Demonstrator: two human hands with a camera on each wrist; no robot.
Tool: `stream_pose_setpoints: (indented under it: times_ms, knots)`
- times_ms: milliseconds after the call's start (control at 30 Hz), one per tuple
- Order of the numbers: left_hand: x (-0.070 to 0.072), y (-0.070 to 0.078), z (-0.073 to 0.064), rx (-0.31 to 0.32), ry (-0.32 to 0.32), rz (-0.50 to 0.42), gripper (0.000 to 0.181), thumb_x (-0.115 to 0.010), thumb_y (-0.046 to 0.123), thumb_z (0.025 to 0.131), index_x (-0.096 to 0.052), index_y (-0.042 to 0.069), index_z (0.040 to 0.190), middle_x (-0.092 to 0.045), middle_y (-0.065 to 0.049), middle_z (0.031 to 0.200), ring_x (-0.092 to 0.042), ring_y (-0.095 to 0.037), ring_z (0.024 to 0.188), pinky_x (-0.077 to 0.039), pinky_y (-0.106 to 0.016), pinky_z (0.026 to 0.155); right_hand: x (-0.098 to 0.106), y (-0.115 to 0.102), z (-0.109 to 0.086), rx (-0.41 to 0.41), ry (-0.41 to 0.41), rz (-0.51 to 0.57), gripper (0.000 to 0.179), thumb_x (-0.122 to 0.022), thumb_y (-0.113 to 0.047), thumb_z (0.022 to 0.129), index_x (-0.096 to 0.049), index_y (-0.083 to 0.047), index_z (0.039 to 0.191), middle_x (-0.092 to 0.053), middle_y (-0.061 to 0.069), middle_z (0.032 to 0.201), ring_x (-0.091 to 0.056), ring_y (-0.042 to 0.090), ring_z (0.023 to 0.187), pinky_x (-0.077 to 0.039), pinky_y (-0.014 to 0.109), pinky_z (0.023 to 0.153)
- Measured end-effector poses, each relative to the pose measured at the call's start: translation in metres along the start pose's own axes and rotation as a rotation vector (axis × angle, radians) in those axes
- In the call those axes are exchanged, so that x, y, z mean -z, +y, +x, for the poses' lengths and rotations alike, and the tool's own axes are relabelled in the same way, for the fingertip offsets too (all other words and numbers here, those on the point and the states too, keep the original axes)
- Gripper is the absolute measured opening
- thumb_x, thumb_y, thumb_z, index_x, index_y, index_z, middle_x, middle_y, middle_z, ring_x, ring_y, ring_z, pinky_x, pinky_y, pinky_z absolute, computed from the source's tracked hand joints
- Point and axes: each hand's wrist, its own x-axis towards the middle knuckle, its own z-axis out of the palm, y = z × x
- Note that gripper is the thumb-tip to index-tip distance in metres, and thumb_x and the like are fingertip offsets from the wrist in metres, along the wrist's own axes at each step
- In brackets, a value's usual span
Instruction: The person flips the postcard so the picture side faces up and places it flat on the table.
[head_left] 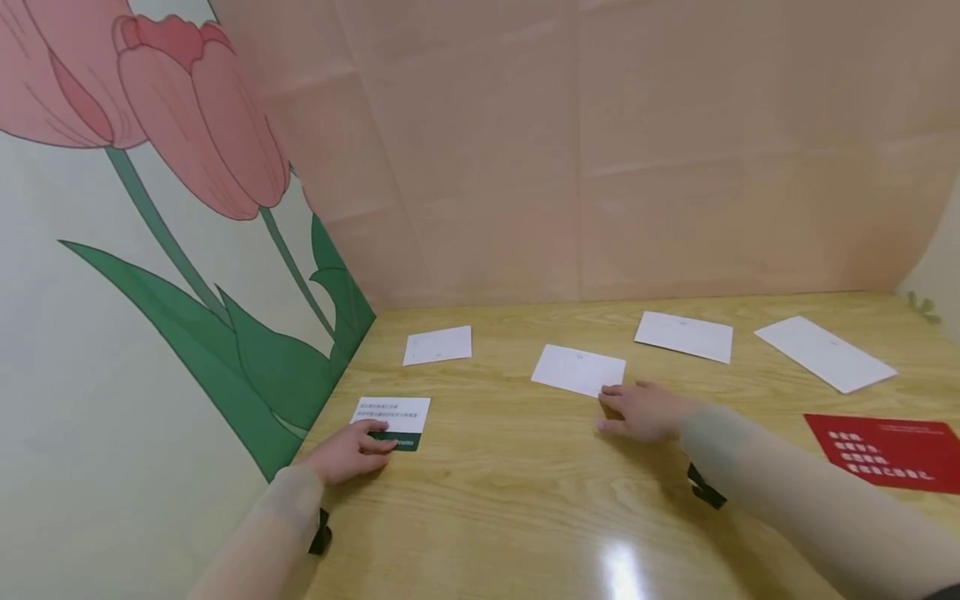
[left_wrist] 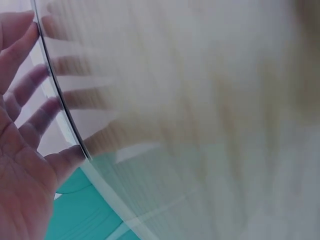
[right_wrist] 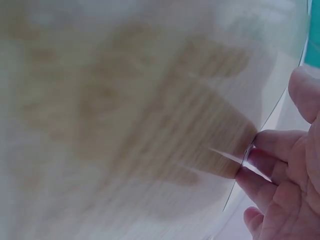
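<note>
Bench (head_left: 495, 500) glossy, wood-grained. Left hand (head_left: 351, 451), fingers spread apart, touches a flat green-and-white printed card (head_left: 392, 407), near left. Right hand (head_left: 643, 412), fingers loosely extended, thumb apart, touches near right corner of a smooth white rectangular card (head_left: 576, 369). Red rectangular sheet (head_left: 900, 452), pale lettering, lies flat at right.

Six cards in all on one wooden table (head_left: 487, 517): four white, made up of one far-left card (head_left: 438, 345), one middle card (head_left: 573, 367), one far card right of the middle (head_left: 684, 337) and one far-right card (head_left: 825, 353); plus one white-and-green card (head_left: 390, 406) at near left and one red card (head_left: 892, 458) at near right. Two hands: one left hand (head_left: 348, 454), one right hand (head_left: 648, 412). Two black wrist pieces (head_left: 320, 532). Two pink tulips (head_left: 217, 125) with two green stems (head_left: 299, 275) on one left panel (head_left: 75, 392). One pinkish-tan backdrop (head_left: 637, 167) at the far side.
</note>
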Motion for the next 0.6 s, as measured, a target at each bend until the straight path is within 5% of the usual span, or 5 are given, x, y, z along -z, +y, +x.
stream_pose_setpoints:
  times_ms: [600]
  knots:
    - [0.005, -0.001, -0.004, -0.010, 0.022, -0.059, 0.027, -0.072, 0.025, 0.085, -0.075, 0.020, 0.111, -0.051, -0.006, 0.132, -0.042, -0.033, 0.127, -0.029, -0.052, 0.107, -0.024, -0.012, -0.080, 0.136, 0.065, 0.004, 0.073, -0.045, -0.061, 0.093, -0.051, -0.005, 0.139, -0.046, 0.012, 0.145, -0.045, 0.038, 0.129, -0.029, 0.060, 0.104]
